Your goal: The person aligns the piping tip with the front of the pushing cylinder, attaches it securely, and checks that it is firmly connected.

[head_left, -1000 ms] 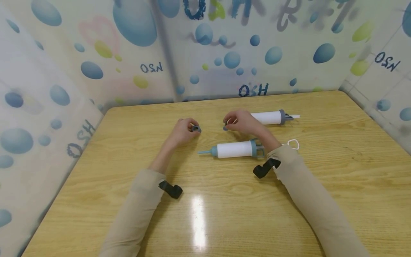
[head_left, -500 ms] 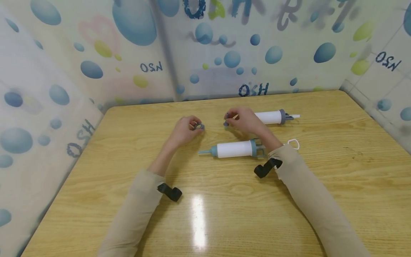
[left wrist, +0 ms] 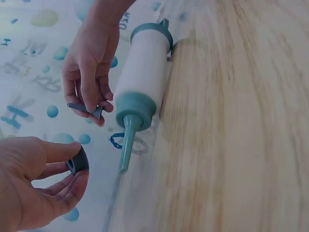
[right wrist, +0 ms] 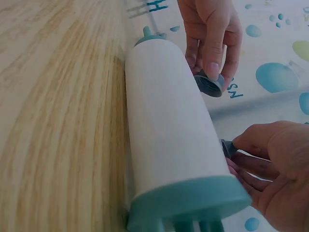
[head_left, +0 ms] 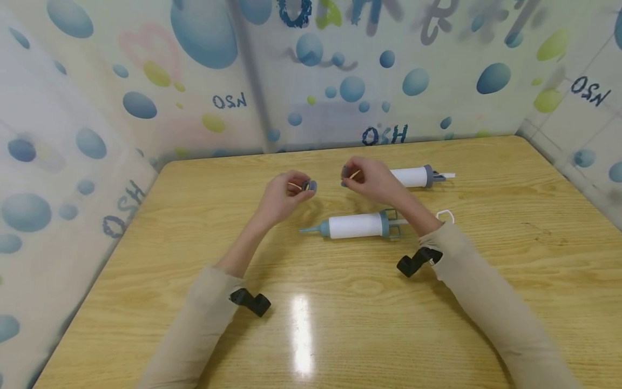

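In the head view my left hand (head_left: 279,199) pinches a dark grey ring-shaped cap (head_left: 312,186) between thumb and fingers, above the table. The left wrist view shows this cap (left wrist: 78,162) held on its side; threads show inside the cap (right wrist: 210,86) in the right wrist view. A short way to its right, my right hand (head_left: 371,181) pinches a small grey nozzle (left wrist: 98,112) with a thin stem and a flared base. The two parts are apart. Nearer me lies a white-barrelled syringe-type gun (head_left: 355,226) with teal ends and a tapered teal tip.
Behind my right hand lies a second white-barrelled gun (head_left: 410,177) with grey fittings; its left end is hidden by the hand. A white loop handle (head_left: 445,216) shows past my right wrist. The wooden table (head_left: 350,324) meets a bubble-patterned wall (head_left: 194,124) at the back.
My left hand has lifted the cap and moved it right, toward the other hand. My right hand has risen slightly with the nozzle. Both guns stay in place.
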Motion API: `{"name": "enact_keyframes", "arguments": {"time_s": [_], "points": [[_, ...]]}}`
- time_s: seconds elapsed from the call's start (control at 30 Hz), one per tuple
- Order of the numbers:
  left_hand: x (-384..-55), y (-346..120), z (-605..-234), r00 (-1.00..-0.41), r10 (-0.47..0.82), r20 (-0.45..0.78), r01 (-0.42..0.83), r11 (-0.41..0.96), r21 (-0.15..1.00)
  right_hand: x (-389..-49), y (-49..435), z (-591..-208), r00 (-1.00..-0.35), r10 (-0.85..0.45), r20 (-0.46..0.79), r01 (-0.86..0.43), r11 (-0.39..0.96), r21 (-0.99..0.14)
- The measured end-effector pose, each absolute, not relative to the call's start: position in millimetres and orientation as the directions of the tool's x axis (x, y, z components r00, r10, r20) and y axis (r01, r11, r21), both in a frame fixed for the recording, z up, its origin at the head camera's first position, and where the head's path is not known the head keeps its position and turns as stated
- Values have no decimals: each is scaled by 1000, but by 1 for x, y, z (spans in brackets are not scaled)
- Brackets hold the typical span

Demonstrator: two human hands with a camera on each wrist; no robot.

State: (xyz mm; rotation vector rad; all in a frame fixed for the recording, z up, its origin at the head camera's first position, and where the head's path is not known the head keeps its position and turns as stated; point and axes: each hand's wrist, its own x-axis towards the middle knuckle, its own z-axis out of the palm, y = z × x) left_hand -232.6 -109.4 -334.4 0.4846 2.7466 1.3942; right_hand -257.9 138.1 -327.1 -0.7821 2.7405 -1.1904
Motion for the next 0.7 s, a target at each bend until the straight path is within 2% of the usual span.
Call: {"name": "enact_keyframes", "arguments": {"time_s": [0.43, 0.7], "points": [[-215, -98, -323, -919, 329, 218, 355, 448, 820, -234, 147, -317, -811, -517, 275, -565, 568, -598], [-207, -93, -319, -893, 359, 270, 406, 390, 827, -226, 154, -314, -801, -528, 283, -577, 551, -603]]}}
